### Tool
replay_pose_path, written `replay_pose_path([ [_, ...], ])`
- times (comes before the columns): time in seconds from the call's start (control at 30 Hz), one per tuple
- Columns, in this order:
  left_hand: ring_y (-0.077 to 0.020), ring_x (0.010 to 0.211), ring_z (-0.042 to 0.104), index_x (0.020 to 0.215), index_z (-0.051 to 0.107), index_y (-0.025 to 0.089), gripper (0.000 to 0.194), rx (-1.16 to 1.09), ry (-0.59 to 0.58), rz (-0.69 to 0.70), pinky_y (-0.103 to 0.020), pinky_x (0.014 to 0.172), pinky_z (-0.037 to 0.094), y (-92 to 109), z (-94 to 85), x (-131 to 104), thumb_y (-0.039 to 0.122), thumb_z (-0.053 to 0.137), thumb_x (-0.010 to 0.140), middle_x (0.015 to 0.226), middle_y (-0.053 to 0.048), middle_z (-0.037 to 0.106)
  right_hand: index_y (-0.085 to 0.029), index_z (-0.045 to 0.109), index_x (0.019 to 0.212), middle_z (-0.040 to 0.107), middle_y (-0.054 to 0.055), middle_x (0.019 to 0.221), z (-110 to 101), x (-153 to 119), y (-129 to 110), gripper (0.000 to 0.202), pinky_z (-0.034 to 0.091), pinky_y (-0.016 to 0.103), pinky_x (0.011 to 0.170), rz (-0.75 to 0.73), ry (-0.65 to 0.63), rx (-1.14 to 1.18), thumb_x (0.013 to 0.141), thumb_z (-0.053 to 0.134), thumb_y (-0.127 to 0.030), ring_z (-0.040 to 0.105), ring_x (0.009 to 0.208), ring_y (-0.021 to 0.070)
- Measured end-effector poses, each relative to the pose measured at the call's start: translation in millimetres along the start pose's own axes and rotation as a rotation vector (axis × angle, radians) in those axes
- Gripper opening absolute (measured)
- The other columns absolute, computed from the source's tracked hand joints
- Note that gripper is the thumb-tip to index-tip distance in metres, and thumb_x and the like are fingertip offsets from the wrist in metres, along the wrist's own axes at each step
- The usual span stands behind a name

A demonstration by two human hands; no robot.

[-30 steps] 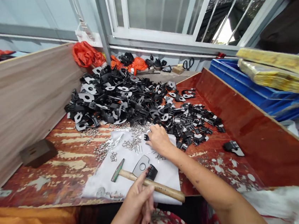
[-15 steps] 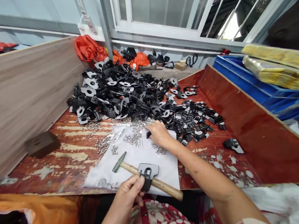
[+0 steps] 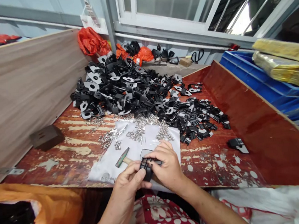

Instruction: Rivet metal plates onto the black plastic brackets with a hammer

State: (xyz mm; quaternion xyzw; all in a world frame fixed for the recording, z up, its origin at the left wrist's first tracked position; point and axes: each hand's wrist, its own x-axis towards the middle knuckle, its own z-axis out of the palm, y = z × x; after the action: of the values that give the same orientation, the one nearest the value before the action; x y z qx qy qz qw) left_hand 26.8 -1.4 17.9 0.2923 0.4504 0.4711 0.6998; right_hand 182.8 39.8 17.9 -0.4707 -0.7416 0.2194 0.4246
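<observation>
A red wooden table (image 3: 198, 172) with worn paint stands below a window (image 3: 165, 3). Above the near part of the white sheet (image 3: 130, 150), the black plastic piece (image 3: 146, 173) is between the two hands. The left hand (image 3: 131, 179) pinches it with thumb and fingers; the right hand (image 3: 168, 165) presses its thumb and bent fingers on the other side. The hammer (image 3: 122, 158) lies just beside, its handle partly hidden. Farther are shiny metal pins (image 3: 164, 133), then a heap of black parts (image 3: 133, 88).
</observation>
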Motion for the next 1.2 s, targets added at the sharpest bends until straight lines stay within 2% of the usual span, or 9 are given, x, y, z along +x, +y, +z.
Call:
replay_pose_path([
  [0.17,-0.0169,0.080,0.054,0.082,0.079,0.019,0.024,-0.038,0.002,0.003,-0.024,0.063,0.059,-1,0.5,-3,0.042,0.083,0.077,0.094,-0.004,0.059,-0.030,0.078,0.097,0.070,-0.002,0.076,5,-10,2,0.023,0.028,0.050,0.116,-0.046,0.061,0.065,0.090,0.060,-0.017,0.063,0.078,0.0176],
  [0.33,-0.0124,0.069,0.056,0.084,0.079,0.019,0.025,-0.056,-0.008,-0.039,-0.022,0.061,0.056,-1,-4.5,-3,0.042,0.084,0.077,0.092,-0.003,0.061,-0.029,0.078,0.095,0.071,-0.001,0.076,8,-17,3,0.020,0.028,0.052,0.117,0.033,0.065,0.130,0.090,0.061,-0.019,0.064,0.075,0.0176],
  [0.53,-0.0183,0.082,0.054,0.076,0.077,0.018,0.027,-0.010,-0.014,0.001,-0.024,0.060,0.056,2,-4.9,-4,0.044,0.083,0.077,0.098,-0.006,0.058,-0.031,0.078,0.094,0.071,-0.002,0.074,15,-19,3,0.021,0.029,0.054,0.117,0.045,0.085,0.127,0.091,0.060,-0.020,0.065,0.073,0.0179],
  [0.7,-0.0186,0.080,0.054,0.075,0.077,0.017,0.030,-0.023,-0.056,-0.021,-0.024,0.057,0.055,3,-9.8,-6,0.046,0.083,0.075,0.096,-0.006,0.057,-0.031,0.076,0.103,0.070,-0.001,0.075,10,-22,-4,0.027,0.034,0.054,0.114,-0.047,0.094,0.118,0.093,0.055,-0.017,0.065,0.076,0.0190],
  [0.83,-0.0153,0.070,0.053,0.075,0.079,0.017,0.028,-0.054,-0.089,-0.107,-0.023,0.056,0.054,1,-21.5,-8,0.044,0.085,0.075,0.087,-0.005,0.060,-0.031,0.068,0.123,0.072,0.002,0.086,7,-31,-10,0.038,0.035,0.054,0.112,-0.140,0.003,0.016,0.093,0.050,-0.015,0.065,0.084,0.0208],
  [0.9,-0.0141,0.065,0.053,0.078,0.079,0.018,0.026,-0.055,-0.089,-0.146,-0.023,0.056,0.053,-3,-27.7,-8,0.044,0.084,0.077,0.081,-0.003,0.061,-0.032,0.066,0.128,0.073,0.003,0.089,8,-36,-12,0.041,0.031,0.056,0.115,-0.131,-0.049,-0.034,0.093,0.049,-0.017,0.064,0.087,0.0218],
  [0.97,-0.0131,0.062,0.052,0.078,0.079,0.019,0.026,-0.035,-0.091,-0.140,-0.023,0.055,0.052,-8,-32.5,-6,0.045,0.082,0.078,0.078,-0.002,0.061,-0.032,0.067,0.126,0.072,0.003,0.088,10,-39,-13,0.040,0.034,0.053,0.113,-0.077,-0.058,0.005,0.094,0.048,-0.018,0.064,0.088,0.0215],
  [1.07,-0.0107,0.058,0.052,0.076,0.079,0.020,0.028,0.036,-0.047,-0.053,-0.024,0.054,0.052,-18,-36.3,-2,0.048,0.084,0.075,0.094,-0.003,0.062,-0.030,0.072,0.118,0.071,0.002,0.086,13,-40,-18,0.034,0.042,0.045,0.108,0.044,-0.064,0.186,0.095,0.049,-0.021,0.065,0.084,0.0196],
  [1.2,-0.0076,0.056,0.052,0.079,0.080,0.021,0.033,0.159,0.042,0.031,-0.030,0.062,0.056,-21,-37.3,2,0.054,0.080,0.076,0.136,-0.008,0.054,-0.029,0.074,0.116,0.073,0.001,0.088,10,-36,-20,0.031,0.037,0.040,0.113,0.152,-0.154,0.294,0.094,0.054,-0.020,0.067,0.086,0.0175],
])
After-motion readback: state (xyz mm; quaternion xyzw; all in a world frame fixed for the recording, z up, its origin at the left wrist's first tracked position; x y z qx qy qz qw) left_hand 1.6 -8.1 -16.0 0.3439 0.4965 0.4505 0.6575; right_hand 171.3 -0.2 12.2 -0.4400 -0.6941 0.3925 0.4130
